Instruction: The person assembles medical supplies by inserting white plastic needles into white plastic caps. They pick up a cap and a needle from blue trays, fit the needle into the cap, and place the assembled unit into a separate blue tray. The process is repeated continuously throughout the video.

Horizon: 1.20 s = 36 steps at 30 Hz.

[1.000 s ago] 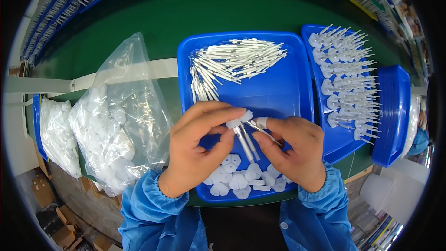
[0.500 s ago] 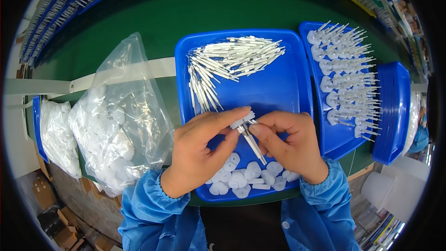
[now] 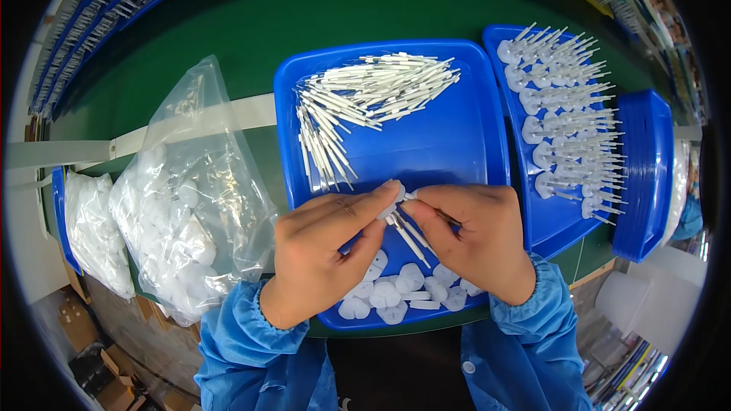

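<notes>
My left hand (image 3: 327, 247) is closed, pinching a white lobed plastic cap (image 3: 392, 202) between thumb and fingers. Several thin white rods with metal shafts (image 3: 412, 237) slant down from beneath the cap, toward the tray's near side. Closed too, my right hand (image 3: 480, 236) brings its thumb and forefinger against the cap's edge. A small white rod tip (image 3: 410, 195) shows at those fingertips; the rest of it is mostly hidden by the fingers. Both hands are over a blue tray (image 3: 426, 156). More loose caps (image 3: 387, 294) lie at its near end, and a pile of rods (image 3: 381, 91) at its far end.
At the right, another blue tray (image 3: 560, 240) holds rows of caps with rods sticking out (image 3: 567, 122). Stacked blue trays (image 3: 647, 175) stand beyond it. A clear bag of white caps (image 3: 171, 221) is at the left, on the green table (image 3: 304, 7).
The right fingertips stay at the cap, which has tilted in my left hand. The rods below now appear more spread apart. The whole view has shifted slightly.
</notes>
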Motion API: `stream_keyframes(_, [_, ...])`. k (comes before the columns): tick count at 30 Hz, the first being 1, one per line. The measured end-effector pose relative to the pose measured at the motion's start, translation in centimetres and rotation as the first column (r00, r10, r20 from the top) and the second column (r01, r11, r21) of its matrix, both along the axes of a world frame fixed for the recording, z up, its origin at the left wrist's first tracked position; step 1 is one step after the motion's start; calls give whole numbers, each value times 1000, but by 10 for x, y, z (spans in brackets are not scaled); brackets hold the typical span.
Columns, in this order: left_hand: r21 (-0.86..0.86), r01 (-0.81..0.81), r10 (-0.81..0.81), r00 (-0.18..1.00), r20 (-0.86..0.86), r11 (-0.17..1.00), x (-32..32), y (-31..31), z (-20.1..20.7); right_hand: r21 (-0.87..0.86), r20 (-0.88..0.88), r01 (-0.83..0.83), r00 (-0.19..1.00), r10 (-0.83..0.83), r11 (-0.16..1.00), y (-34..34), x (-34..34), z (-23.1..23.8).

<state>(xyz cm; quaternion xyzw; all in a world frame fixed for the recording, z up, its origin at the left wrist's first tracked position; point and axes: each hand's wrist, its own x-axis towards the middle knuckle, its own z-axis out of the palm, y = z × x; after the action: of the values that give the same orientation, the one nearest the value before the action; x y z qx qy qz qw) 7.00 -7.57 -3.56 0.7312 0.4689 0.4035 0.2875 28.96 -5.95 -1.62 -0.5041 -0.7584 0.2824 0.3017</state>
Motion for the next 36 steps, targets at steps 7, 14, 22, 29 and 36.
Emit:
stream_keyframes(7, [-98, 11, -8, 999, 35, 995, 1, -4, 4, -184, -106, 5, 994, -25, 983, 0, 1, 1])
stream_keyframes(14, [-361, 27, 155, 871, 467, 932, 14, -2, 16, 29, -145, 26, 989, -21, 999, -2, 3, -4])
stream_keyframes(22, [-86, 73, -57, 983, 174, 994, -2, 2, 9, -211, -467, -127, 884, 15, 969, 2, 19, -10])
stream_keyframes(29, [91, 106, -116, 987, 111, 990, 4, 2, 1, -282, -502, -194, 864, 27, 940, 3, 15, -8])
stream_keyframes(36, [24, 105, -107, 978, 178, 994, 4, 0, 1, -352, -614, -240, 789, -29, 905, -1, 13, -10])
